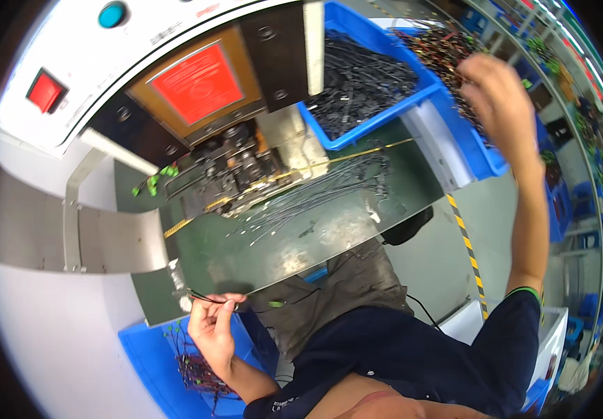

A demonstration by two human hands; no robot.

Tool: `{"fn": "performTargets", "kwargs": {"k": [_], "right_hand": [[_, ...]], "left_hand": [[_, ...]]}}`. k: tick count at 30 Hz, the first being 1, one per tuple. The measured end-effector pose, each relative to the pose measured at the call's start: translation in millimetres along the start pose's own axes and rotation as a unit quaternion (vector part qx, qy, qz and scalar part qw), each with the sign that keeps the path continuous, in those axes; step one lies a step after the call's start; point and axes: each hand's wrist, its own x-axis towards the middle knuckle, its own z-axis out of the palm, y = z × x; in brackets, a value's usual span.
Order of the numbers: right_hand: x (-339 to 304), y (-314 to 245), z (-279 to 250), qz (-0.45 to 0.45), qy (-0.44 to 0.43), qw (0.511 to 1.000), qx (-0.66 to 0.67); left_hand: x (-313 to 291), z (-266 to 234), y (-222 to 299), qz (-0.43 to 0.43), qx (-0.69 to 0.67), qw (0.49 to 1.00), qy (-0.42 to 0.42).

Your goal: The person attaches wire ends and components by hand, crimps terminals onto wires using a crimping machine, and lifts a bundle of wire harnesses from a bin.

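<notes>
My left hand [212, 327] is low at the left, fingers pinched on a few thin dark wires [203, 298] that point toward the table's near edge. It hovers above a blue bin [141, 356] holding wires with red and green ends. My right hand [500, 91] is stretched out far to the upper right and blurred. It is at a tangle of dark and red wires [441, 45] in a blue bin [479, 157]. Whether its fingers hold any of them is unclear.
A press machine with an orange-red panel [196, 82], a red switch [46, 91] and a teal button [111, 14] stands ahead. Loose black wires [322, 192] lie on the green table [245, 251]. Another blue bin [378, 122] holds black parts. Green connectors [153, 183] sit by the tooling.
</notes>
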Motion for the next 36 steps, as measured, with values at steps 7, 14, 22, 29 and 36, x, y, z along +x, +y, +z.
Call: {"fn": "performTargets", "kwargs": {"k": [7,14,22,29,36], "right_hand": [[-75,-255,58,0.114,-0.295,0.599,0.735],[-93,-305,58,0.224,-0.301,0.495,0.784],[-97,-298,57,0.211,-0.327,0.499,0.774],[-105,-301,63,0.231,-0.34,0.461,0.786],[-108,-306,63,0.264,-0.321,0.458,0.785]], "left_hand": [[-4,56,-29,-0.017,-0.224,0.973,-0.046],[3,62,-26,0.022,-0.189,0.981,0.023],[13,59,-26,0.011,-0.186,0.982,0.026],[22,60,-28,0.041,-0.198,0.977,0.062],[25,54,-27,0.024,-0.174,0.984,0.04]]}}
